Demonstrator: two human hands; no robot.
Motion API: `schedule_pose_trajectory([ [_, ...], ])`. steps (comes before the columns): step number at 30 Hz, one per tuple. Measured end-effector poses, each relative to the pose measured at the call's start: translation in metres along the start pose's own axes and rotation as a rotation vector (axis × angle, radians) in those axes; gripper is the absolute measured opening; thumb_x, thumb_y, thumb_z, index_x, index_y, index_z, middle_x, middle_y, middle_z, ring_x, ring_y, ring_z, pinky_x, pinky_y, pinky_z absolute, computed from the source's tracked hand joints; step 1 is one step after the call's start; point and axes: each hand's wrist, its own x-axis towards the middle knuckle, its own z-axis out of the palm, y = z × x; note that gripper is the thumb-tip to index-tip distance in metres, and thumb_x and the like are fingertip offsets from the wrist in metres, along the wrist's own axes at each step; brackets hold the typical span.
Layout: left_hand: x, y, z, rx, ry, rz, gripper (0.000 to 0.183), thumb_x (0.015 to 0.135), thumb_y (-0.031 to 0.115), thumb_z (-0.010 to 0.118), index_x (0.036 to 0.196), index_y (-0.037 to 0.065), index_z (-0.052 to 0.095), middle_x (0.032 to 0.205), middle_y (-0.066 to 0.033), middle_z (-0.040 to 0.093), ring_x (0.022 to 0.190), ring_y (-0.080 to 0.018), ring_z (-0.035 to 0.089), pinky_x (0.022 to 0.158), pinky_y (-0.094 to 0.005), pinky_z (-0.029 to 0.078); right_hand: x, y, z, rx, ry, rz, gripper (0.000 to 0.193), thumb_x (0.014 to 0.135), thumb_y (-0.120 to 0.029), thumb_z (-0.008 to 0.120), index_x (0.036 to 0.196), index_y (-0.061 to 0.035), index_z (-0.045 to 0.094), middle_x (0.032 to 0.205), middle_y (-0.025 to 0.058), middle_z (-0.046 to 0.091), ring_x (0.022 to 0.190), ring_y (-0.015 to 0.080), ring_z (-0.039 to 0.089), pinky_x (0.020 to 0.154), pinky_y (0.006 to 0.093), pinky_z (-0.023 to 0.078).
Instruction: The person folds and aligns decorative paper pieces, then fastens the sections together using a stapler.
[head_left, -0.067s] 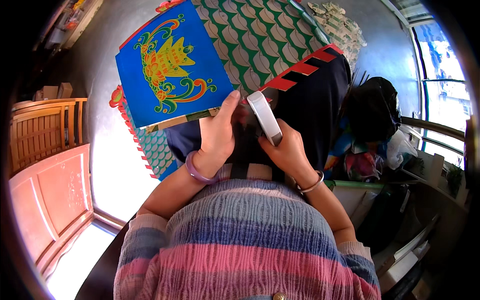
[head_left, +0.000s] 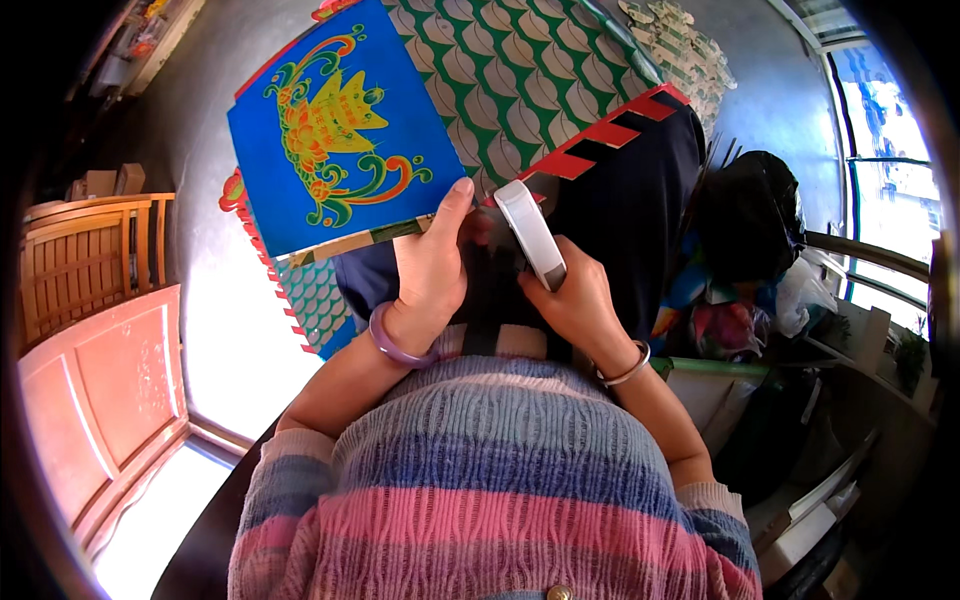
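My left hand [head_left: 436, 255] is closed on the lower right corner of a blue printed cardboard panel [head_left: 255, 180], its thumb on top and its fingers underneath. The panel bears a yellow, orange and green floral design and is joined to a green-and-grey scale-patterned sheet [head_left: 505, 75] with red notched edging [head_left: 590, 150]. My right hand [head_left: 580, 300] is wrapped round a white stapler [head_left: 532, 235], whose front end lies at the sheet's near corner, close to my left thumb. Whether its jaws touch the cardboard is hard to make out.
Another green scale-patterned piece [head_left: 318, 300] with red edging hangs below the panel. To the right are a black plastic bag [head_left: 750, 215] and a clear bag [head_left: 800, 295]. A wooden chair [head_left: 95, 250] stands at left, and patterned scraps [head_left: 680, 45] lie on the floor beyond.
The cardboard panel and my left hand have shifted very slightly to the left and up. My right hand with the stapler is almost unmoved.
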Motion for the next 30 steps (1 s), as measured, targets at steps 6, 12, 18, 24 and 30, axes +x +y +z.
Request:
schedule_pose_trajectory([
  [6, -0.005, 0.003, -0.003, -0.022, 0.011, 0.045, 0.014, 0.079, 0.005, 0.064, 0.089, 0.005, 0.054, 0.078, -0.0041, 0.058, 0.06, -0.0148, 0.056, 0.05, -0.0252, 0.044, -0.001, -0.003, -0.003, -0.013, -0.048, -0.045, 0.032, 0.067, -0.016, 0.066, 0.092, 0.0021, 0.055, 0.082, 0.0189, 0.059, 0.078, 0.0358, 0.058, 0.068, 0.0396, 0.046],
  [12, -0.006, 0.003, -0.007, -0.07, 0.007, 0.044, 0.015, 0.079, 0.005, 0.064, 0.089, 0.005, 0.054, 0.078, -0.0045, 0.058, 0.061, -0.0158, 0.058, 0.051, -0.0256, 0.045, -0.002, -0.008, -0.01, 0.019, -0.119, -0.06, 0.036, 0.068, -0.018, 0.068, 0.093, 0.0026, 0.054, 0.081, 0.0188, 0.059, 0.077, 0.0348, 0.059, 0.068, 0.0381, 0.046],
  [18, -0.004, 0.002, -0.011, -0.056, -0.009, 0.04, 0.013, 0.08, 0.005, 0.062, 0.091, 0.003, 0.055, 0.079, -0.0057, 0.059, 0.062, -0.0149, 0.059, 0.052, -0.0246, 0.047, -0.001, -0.011, -0.01, 0.04, -0.138, -0.043, 0.036, 0.07, -0.02, 0.068, 0.094, 0.0024, 0.054, 0.079, 0.0197, 0.06, 0.076, 0.0344, 0.06, 0.066, 0.0377, 0.046],
  [24, -0.003, 0.002, -0.013, -0.07, -0.043, 0.036, 0.012, 0.081, 0.004, 0.061, 0.091, 0.002, 0.055, 0.079, -0.0062, 0.06, 0.063, -0.0144, 0.058, 0.053, -0.0247, 0.047, -0.001, -0.012, -0.009, 0.042, -0.149, -0.028, 0.035, 0.07, -0.02, 0.068, 0.094, 0.0023, 0.054, 0.079, 0.0198, 0.06, 0.075, 0.0335, 0.06, 0.066, 0.0367, 0.046],
  [30, -0.003, 0.002, -0.013, -0.077, -0.054, 0.038, 0.012, 0.081, 0.002, 0.06, 0.092, 0.001, 0.055, 0.081, -0.0072, 0.061, 0.064, -0.015, 0.059, 0.055, -0.0255, 0.049, -0.001, -0.012, -0.009, 0.042, -0.149, -0.015, 0.035, 0.07, -0.02, 0.068, 0.094, 0.0032, 0.054, 0.079, 0.0203, 0.06, 0.075, 0.0336, 0.06, 0.066, 0.0366, 0.046],
])
